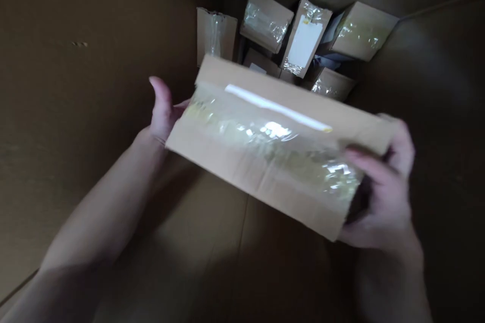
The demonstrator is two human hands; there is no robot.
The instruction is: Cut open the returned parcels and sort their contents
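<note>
One taped box (pixel 257 161), tilted, raised above the cardboard base (pixel 212 222). Right hand (pixel 390 186): curled firmly round one end, thumb on top. Left hand (pixel 168 108): spread at the opposite end, thumb clear; hidden fingers' contact cannot be told. Other boxes (pixel 267 20): beyond. Handling advised: bear both ends, level gently.

Brown cardboard-like surfaces all round. Left wall (pixel 71 106) broad, plain, short row of small pale marks (pixel 79 44) toward far part. Floor (pixel 204 222) same brown, thin dark seam (pixel 242 229) running near to far. Far side greyer, thin pale line (pixel 441 7) slanting at far right. Light dim, uneven; right side deepest in shadow, near floor dark too.
</note>
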